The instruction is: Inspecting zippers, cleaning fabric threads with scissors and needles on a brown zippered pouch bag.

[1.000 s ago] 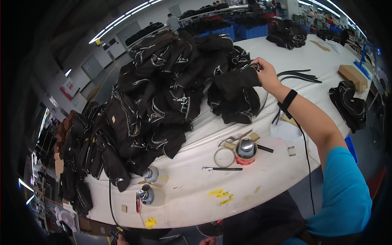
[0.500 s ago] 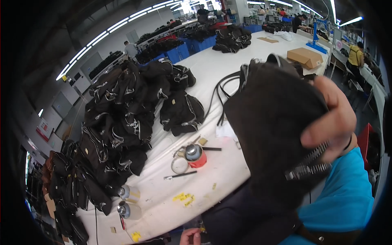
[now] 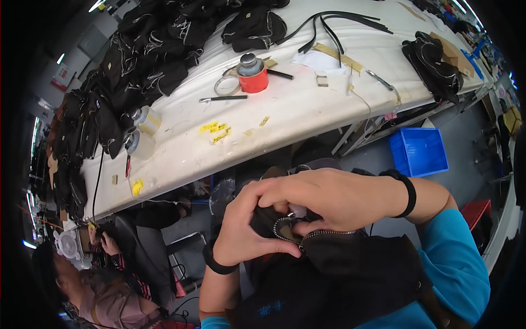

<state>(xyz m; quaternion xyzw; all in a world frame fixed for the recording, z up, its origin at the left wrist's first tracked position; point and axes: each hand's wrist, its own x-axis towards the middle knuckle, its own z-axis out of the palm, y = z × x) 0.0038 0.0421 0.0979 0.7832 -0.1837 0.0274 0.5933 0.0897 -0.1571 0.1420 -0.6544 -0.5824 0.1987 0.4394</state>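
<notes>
A black fabric bag point(image 3: 345, 257) is held low in front of me, beside the table's near edge. Its metal-toothed zipper point(image 3: 330, 232) curves round an opening between my hands. My left hand point(image 3: 241, 225) is closed round the left side of the bag, thumb along the zipper. From the right, my right hand point(image 3: 329, 197) grips the edge of the opening, with its fingers curled inward and partly hidden. A small pale patch shows inside the opening; I cannot make out what it is. The bag's lower part blends into my dark apron.
On the white table point(image 3: 307, 107) lie piled black bags point(image 3: 164, 44), a red-wrapped bottle point(image 3: 253, 77), two more bottles point(image 3: 145, 120), black straps point(image 3: 329, 33) and another bag point(image 3: 433, 66). A blue crate point(image 3: 419, 151) stands on the floor. A co-worker point(image 3: 104, 290) sits at lower left.
The bag has come down from a raised position at the right to low before me. My left hand has risen to join my right on it. The view has tilted down.
</notes>
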